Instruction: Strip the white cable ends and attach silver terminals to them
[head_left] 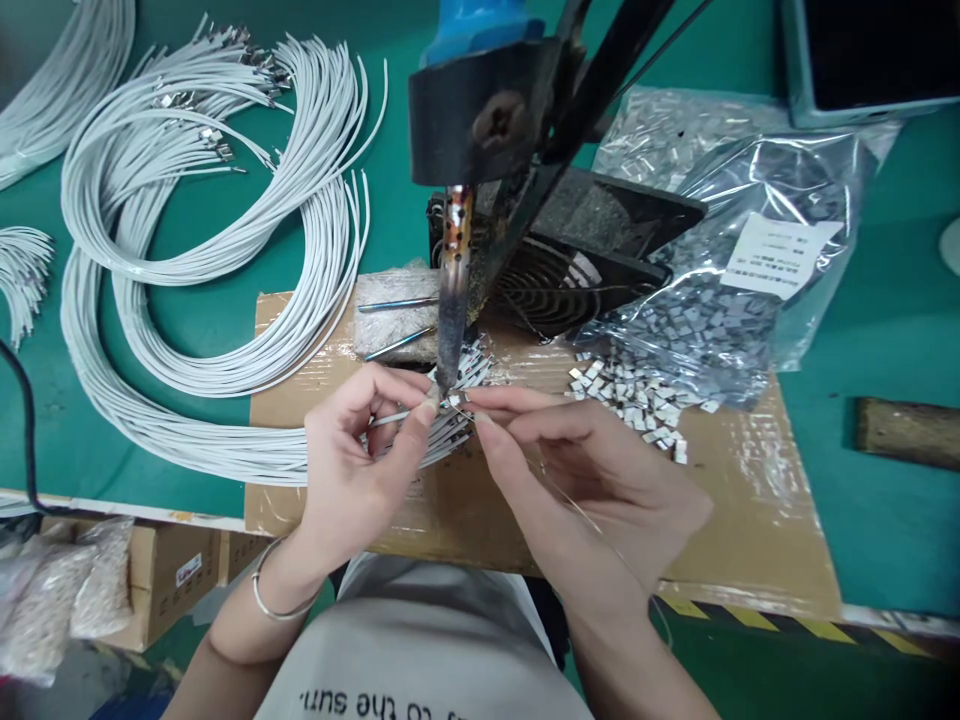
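My left hand (371,455) pinches a white cable (390,418) between thumb and fingertips, close to its end. Thumb and forefinger of my right hand (577,480) are closed on a thin solder wire (559,487), which trails down past the wrist. Between the two sets of fingertips is a small shiny metal piece (454,399); which hand bears it I cannot tell. Right above it points the tip of a soldering iron (451,330), clamped upright in a black holder (476,115). Behind my fingers lie several cable ends (472,368).
Bundles of white cables (187,440) curve across the green table at left. Loose metal pieces (637,405) lie on the cardboard (742,500), beside a clear bag (795,200). A black fan (555,280) and a pale block with metal rods (394,325) stand behind the iron.
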